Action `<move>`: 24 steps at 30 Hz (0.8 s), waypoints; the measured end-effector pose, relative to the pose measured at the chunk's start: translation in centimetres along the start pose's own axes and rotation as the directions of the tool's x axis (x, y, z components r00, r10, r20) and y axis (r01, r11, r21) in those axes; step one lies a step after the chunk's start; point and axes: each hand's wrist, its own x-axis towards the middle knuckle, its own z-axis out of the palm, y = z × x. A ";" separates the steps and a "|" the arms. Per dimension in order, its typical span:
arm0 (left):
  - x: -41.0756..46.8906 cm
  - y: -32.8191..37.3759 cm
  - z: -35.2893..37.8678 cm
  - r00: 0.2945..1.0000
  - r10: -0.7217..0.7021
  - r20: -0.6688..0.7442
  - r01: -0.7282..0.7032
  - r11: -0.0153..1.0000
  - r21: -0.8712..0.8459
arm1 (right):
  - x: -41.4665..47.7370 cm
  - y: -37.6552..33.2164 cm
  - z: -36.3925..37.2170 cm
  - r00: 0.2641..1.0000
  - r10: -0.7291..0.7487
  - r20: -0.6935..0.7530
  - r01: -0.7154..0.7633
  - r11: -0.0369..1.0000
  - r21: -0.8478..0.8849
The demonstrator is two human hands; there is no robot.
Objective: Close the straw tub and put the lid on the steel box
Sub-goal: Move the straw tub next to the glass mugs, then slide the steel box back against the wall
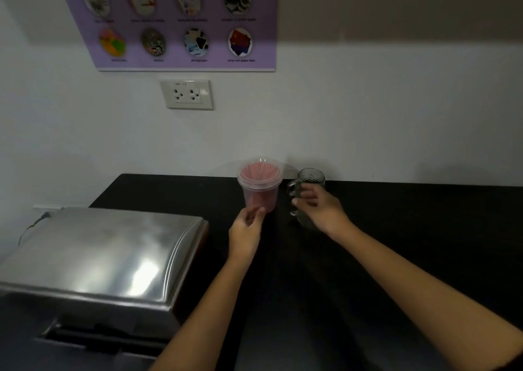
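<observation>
From the head camera, the straw tub (pixel 259 185) stands upright near the back edge of the black bench (pixel 396 257), close to the wall, full of pink straws. A clear lid (pixel 260 172) seems to sit on its rim already, though I can't tell whether it is pressed home. The left hand (pixel 245 234) touches the foot of the tub with curled fingertips, loosely, not wrapped round it. The right hand (pixel 317 206) is half open in front of a glass mug (pixel 307 189) just beside the tub; whether it grips the mug I cannot tell.

The tub looks like thin, light plastic: it would tip or squash easily, so I'd steady it low on the wall and press the lid down around its edge, not the middle.

The steel box (pixel 85 300) stands at the bench's left end with its domed steel cover (pixel 107 246) apparently already on. That cover looks heavy, stiff and slick; no handle is visible.

The room is dim. A white wall carries a socket (pixel 187 94) and a purple poster (pixel 175 22).
</observation>
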 end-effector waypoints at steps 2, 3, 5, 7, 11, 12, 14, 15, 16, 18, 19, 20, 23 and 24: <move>-1.5 0.9 -0.3 0.996 0.047 0.070 -0.050 0.998 0.040 | -1.2 -0.4 -1.3 0.999 -0.032 -0.025 0.032 0.999 -0.025; -2.2 1.4 -0.4 0.992 0.073 0.106 -0.080 0.995 0.057 | -1.9 -0.6 -1.8 0.998 -0.049 -0.038 0.047 0.998 -0.044; -3.6 2.4 -0.9 0.976 0.123 0.182 -0.140 0.987 0.080 | -3.6 -1.0 -2.7 0.995 -0.075 -0.062 0.071 0.995 -0.072; -4.7 3.6 -1.3 0.957 0.168 0.237 -0.190 0.979 0.073 | -5.2 -1.1 -3.2 0.993 -0.093 -0.077 0.087 0.993 -0.078; -6.4 6.6 -2.1 0.923 0.266 0.278 -0.285 0.958 0.028 | -7.7 -1.5 -3.9 0.989 -0.125 -0.080 0.121 0.991 -0.050; -6.8 7.3 -2.5 0.914 0.294 0.279 -0.310 0.950 0.017 | -8.2 -1.8 -4.0 0.987 -0.138 -0.080 0.134 0.990 -0.046; -7.6 8.5 -3.3 0.899 0.340 0.277 -0.354 0.935 -0.001 | -8.9 -2.3 -3.9 0.984 -0.158 -0.081 0.157 0.987 -0.025; -7.9 9.0 -3.9 0.894 0.356 0.273 -0.365 0.931 -0.019 | -9.1 -2.6 -3.7 0.983 -0.166 -0.084 0.166 0.986 -0.005; -8.2 9.4 -4.5 0.891 0.369 0.265 -0.373 0.927 -0.039 | -9.4 -3.0 -3.4 0.981 -0.172 -0.085 0.174 0.985 0.018; -8.8 10.1 -5.9 0.890 0.394 0.229 -0.395 0.918 -0.044 | -9.8 -3.8 -2.5 0.980 -0.184 -0.079 0.189 0.980 0.064; -9.0 10.3 -6.8 0.889 0.405 0.212 -0.407 0.913 -0.036 | -10.1 -4.3 -1.9 0.979 -0.189 -0.074 0.195 0.977 0.084; -9.1 10.4 -7.7 0.889 0.412 0.199 -0.414 0.910 -0.032 | -10.3 -4.8 -1.3 0.978 -0.196 -0.069 0.202 0.975 0.096; -9.3 10.4 -10.6 0.896 0.402 0.187 -0.408 0.913 -0.012 | -11.2 -6.2 1.1 0.975 -0.217 -0.056 0.222 0.969 0.109; -9.2 10.3 -11.5 0.897 0.400 0.185 -0.405 0.914 -0.015 | -11.5 -6.6 1.9 0.974 -0.221 -0.051 0.226 0.967 0.117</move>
